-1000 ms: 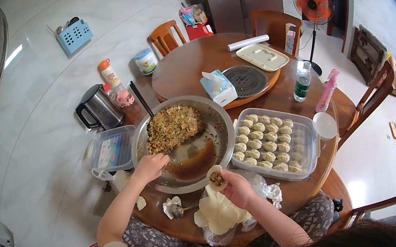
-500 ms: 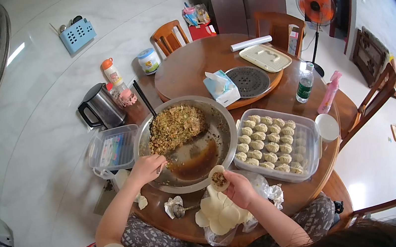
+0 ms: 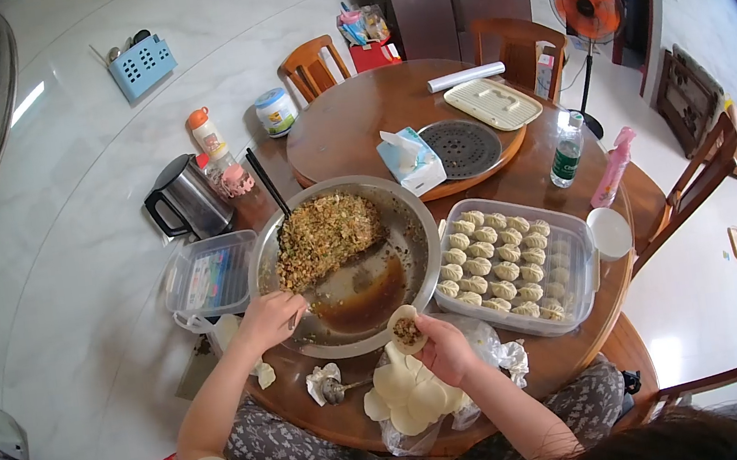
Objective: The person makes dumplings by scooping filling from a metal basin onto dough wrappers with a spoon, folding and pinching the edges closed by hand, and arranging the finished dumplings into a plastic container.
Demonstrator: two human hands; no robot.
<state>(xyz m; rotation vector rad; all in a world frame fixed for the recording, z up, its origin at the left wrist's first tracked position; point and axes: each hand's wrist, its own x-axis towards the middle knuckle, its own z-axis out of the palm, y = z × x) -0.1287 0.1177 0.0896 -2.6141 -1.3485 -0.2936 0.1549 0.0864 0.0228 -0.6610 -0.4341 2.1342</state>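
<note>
At the left inner rim of a large steel bowl [image 3: 434, 249], my left hand [image 3: 271, 321] is closed in a pinch. A small dark bit shows at its fingertips, too small to name. Meat-and-vegetable filling [image 3: 332, 235] is heaped in the bowl's far side, with brown liquid pooled nearer me. My right hand [image 3: 447, 350] holds a round dumpling wrapper [image 3: 405, 329] with some filling on it, just by the bowl's near rim. Below that hand lies a stack of wrappers [image 3: 409, 397] on plastic. Rows of pleated dumplings [image 3: 504, 273] sit in a clear plastic tray [image 3: 576, 319] to the right.
Chopsticks [image 3: 267, 183] lean in the bowl. Around it are a kettle [image 3: 192, 197], a lidded plastic box [image 3: 212, 278], a tissue box [image 3: 413, 168], a water bottle [image 3: 567, 153] and a white bowl [image 3: 609, 234]. A dark rounded utensil [image 3: 329, 391] lies on crumpled paper near the table's front edge.
My left hand has shifted very slightly at the bowl's rim. The right hand still holds the filled wrapper in nearly the same place.
</note>
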